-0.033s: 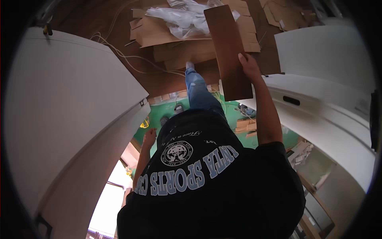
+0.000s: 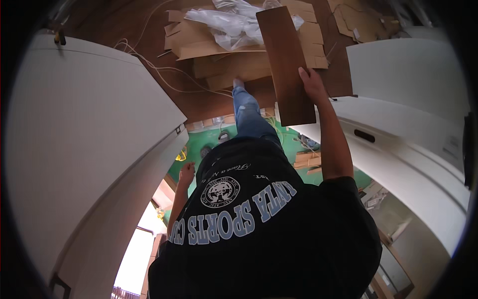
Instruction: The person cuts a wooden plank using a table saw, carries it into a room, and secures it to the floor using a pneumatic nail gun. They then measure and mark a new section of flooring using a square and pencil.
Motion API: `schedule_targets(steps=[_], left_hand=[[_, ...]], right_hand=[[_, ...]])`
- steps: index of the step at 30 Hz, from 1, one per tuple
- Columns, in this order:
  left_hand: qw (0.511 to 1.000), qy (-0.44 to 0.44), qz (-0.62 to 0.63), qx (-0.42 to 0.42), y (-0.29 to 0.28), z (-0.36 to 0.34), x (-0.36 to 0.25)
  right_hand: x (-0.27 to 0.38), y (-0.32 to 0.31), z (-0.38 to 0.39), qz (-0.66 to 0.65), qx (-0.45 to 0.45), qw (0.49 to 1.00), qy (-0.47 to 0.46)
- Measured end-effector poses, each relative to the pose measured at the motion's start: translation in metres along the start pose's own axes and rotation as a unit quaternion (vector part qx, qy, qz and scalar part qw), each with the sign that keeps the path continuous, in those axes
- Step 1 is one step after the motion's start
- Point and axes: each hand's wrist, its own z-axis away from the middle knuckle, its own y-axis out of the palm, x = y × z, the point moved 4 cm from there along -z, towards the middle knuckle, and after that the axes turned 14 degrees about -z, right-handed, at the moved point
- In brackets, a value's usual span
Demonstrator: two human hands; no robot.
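Note:
A dark brown wooden plank (image 2: pixel 286 70), like a floorboard, is held up before me by my right hand (image 2: pixel 312 85). The thumb lies over its upper face near the right long edge; the other fingers are hidden beneath. At my left side hangs my left hand (image 2: pixel 187 173), small in view, with its fingers curled in near my black shirt and no object visible in them. Under the plank's far end lie flattened cardboard (image 2: pixel 224 52) and crumpled clear plastic sheeting (image 2: pixel 231 27). My leg in blue jeans (image 2: pixel 247 112) reaches forward, its foot by the cardboard.
White panels flank me on the left (image 2: pixel 94 109) and right (image 2: pixel 408 70); the right one has a dark oval slot. Pale cords (image 2: pixel 164 79) cross the brown floor (image 2: pixel 199 107). Green underlay (image 2: pixel 196 137) lies below me, with shoes (image 2: pixel 224 135) and cardboard pieces (image 2: pixel 307 160).
The view has shifted very slightly, so the surroundings sit a little differently in the picture. My right hand keeps the same hold on the plank.

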Motion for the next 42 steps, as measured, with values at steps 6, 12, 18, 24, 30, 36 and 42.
schedule_targets(steps=[6, 12, 18, 24, 30, 36, 42], left_hand=[[0.966, -0.219, 0.14, -0.003, -0.016, -0.001, -0.023], [0.97, -0.184, 0.141, -0.077, -0.08, -0.073, -0.187], [0.988, -0.106, 0.061, -0.097, -0.183, -0.136, -0.3], [0.902, -0.022, 0.307, -0.302, -0.372, -0.187, -0.362], [0.719, 0.271, 0.414, -0.488, -0.668, -0.203, -0.465], [0.357, 0.631, 0.178, -0.666, -0.866, -0.078, -0.499], [0.662, 0.437, 0.366, -0.487, -1.004, -0.361, -0.557]], right_hand=[[0.015, 0.04, -0.142, -0.051, 0.064, 0.997, 0.005], [0.048, 0.076, -0.274, -0.148, 0.205, 0.967, -0.014], [0.121, 0.124, -0.346, -0.017, 0.266, 0.963, -0.043], [0.115, 0.181, -0.41, 0.302, 0.339, 0.89, -0.042], [-0.014, 0.174, -0.478, 0.406, 0.401, 0.821, -0.027], [0.076, 0.226, -0.492, 0.454, 0.336, 0.805, 0.184], [0.197, 0.307, -0.566, 0.371, 0.273, 0.866, 0.195]])
